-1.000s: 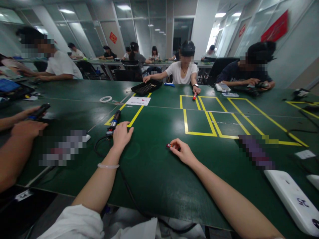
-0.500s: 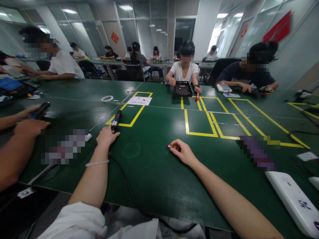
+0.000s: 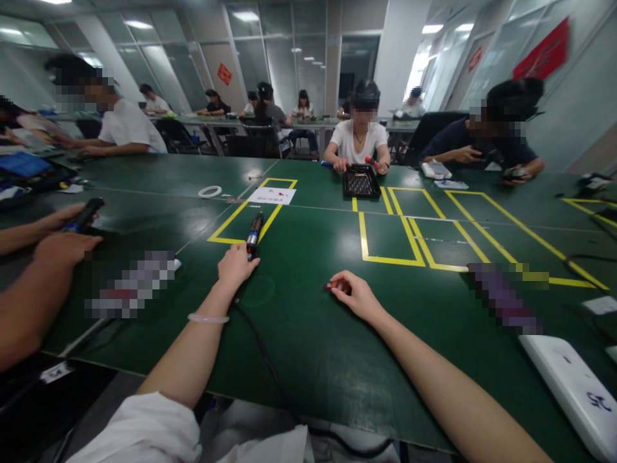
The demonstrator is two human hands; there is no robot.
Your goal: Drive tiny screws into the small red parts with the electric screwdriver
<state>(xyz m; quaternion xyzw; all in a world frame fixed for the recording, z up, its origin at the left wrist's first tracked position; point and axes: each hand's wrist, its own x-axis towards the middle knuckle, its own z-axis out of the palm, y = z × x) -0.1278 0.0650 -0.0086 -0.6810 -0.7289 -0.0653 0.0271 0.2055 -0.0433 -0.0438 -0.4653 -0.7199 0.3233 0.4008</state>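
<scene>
My left hand (image 3: pixel 237 263) is closed around the lower end of a black cylindrical tool (image 3: pixel 254 233) with silver and blue bands. The tool points away from me, and its far end lies over the yellow tape outline. A black cable (image 3: pixel 260 344) runs from beneath that wrist towards the table's near edge. My right hand (image 3: pixel 354 293) pinches a small red-and-orange piece (image 3: pixel 330 285), low over the green table (image 3: pixel 308 360). Its exact kind is too small to make out, and the fingers hide part of it.
White paper (image 3: pixel 272 195) and a white ring (image 3: pixel 209 191) lie farther back. Across from me a person handles a black tray (image 3: pixel 361 181) and a red-tipped object. A white power bank-like block (image 3: pixel 563 386) is at right. Another person's hand (image 3: pixel 70 247) is at left.
My left hand has shifted right with the black cylindrical tool, closer to my right hand. My right hand has stayed nearly still. The person opposite has raised the red object and lowered the tray.
</scene>
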